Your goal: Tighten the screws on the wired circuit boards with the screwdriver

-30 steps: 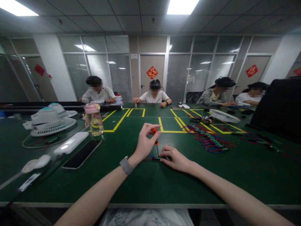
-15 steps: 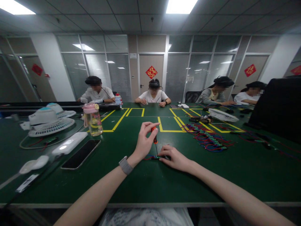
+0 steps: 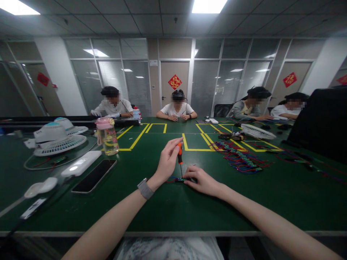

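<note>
My left hand (image 3: 168, 159), with a grey watch on its wrist, is closed around the orange and black handle of a screwdriver (image 3: 180, 154). The screwdriver stands nearly upright, its thin shaft running down to a small green circuit board (image 3: 179, 180) on the table. Whether the tip sits in a screw is too small to tell. My right hand (image 3: 201, 180) rests on the table with its fingertips pinching the right end of that board. Red and blue wires come off the board's left end, partly behind my left wrist.
On the green table (image 3: 162, 213), a phone (image 3: 94, 176), a white device (image 3: 81, 164), a pink-lidded bottle (image 3: 107, 137) and fan parts (image 3: 59, 141) lie left. Right are a row of wired circuit boards (image 3: 238, 157) and a black monitor (image 3: 320, 122). Several people sit opposite.
The fingers of my left hand have shifted on the screwdriver handle, and more of the handle shows. My right hand stays at the board. The person opposite has brought their hands together.
</note>
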### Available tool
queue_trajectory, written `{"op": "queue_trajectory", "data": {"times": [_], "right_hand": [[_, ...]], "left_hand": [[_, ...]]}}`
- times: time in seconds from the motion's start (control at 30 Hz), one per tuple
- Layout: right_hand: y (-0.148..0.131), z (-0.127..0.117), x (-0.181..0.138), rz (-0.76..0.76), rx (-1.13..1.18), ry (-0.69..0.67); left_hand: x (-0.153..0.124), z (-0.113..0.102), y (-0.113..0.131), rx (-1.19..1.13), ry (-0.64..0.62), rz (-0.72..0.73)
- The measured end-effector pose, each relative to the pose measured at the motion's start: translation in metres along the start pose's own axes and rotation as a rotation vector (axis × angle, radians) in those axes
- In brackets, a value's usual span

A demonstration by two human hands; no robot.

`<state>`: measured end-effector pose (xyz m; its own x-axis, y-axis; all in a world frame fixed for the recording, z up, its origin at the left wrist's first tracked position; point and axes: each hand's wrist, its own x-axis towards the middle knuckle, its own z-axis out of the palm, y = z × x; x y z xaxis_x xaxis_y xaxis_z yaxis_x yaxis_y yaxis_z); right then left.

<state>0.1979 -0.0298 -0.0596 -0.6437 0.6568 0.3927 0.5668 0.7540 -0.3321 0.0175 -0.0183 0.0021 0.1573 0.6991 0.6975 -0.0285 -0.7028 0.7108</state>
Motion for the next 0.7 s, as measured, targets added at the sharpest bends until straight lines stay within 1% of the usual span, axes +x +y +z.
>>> {"op": "queue_trajectory", "data": {"times": [0.07, 0.1, 0.17, 0.27, 0.33, 0.4, 0.47, 0.53, 0.6, 0.7], "right_hand": [[-0.0002, -0.0001, 0.0003, 0.002, -0.003, -0.002], [-0.0002, -0.0001, 0.0004, 0.002, -0.002, -0.004], [0.0001, 0.0002, 0.0003, 0.001, -0.001, -0.007], [0.0005, 0.0004, 0.0000, -0.005, -0.001, -0.005], [0.0004, 0.0002, -0.0002, -0.004, -0.003, -0.004], [0.0002, -0.0002, -0.0001, -0.002, -0.003, -0.006], [-0.0001, -0.0005, 0.0001, -0.004, -0.001, -0.006], [-0.0004, -0.0006, 0.0003, -0.004, 0.004, -0.004], [-0.0006, -0.0004, 0.0004, -0.001, 0.008, -0.004], [-0.0008, -0.0001, 0.0000, 0.005, 0.005, -0.007]], "left_hand": [[0.0002, 0.0007, -0.0003, -0.082, -0.022, -0.040], [0.0002, 0.0008, -0.0004, -0.089, -0.017, -0.051], [0.0000, 0.0006, -0.0003, -0.028, 0.017, -0.031], [-0.0003, -0.0008, 0.0012, 0.092, 0.081, 0.039], [-0.0002, -0.0015, 0.0028, 0.111, 0.097, 0.057], [0.0001, -0.0012, 0.0039, 0.050, 0.058, 0.033], [0.0003, -0.0001, 0.0039, -0.056, -0.008, -0.028], [0.0004, 0.0010, 0.0029, -0.125, -0.038, -0.081], [0.0001, 0.0013, 0.0014, -0.104, -0.032, -0.081], [-0.0010, 0.0005, -0.0002, 0.015, -0.003, -0.013]]}}
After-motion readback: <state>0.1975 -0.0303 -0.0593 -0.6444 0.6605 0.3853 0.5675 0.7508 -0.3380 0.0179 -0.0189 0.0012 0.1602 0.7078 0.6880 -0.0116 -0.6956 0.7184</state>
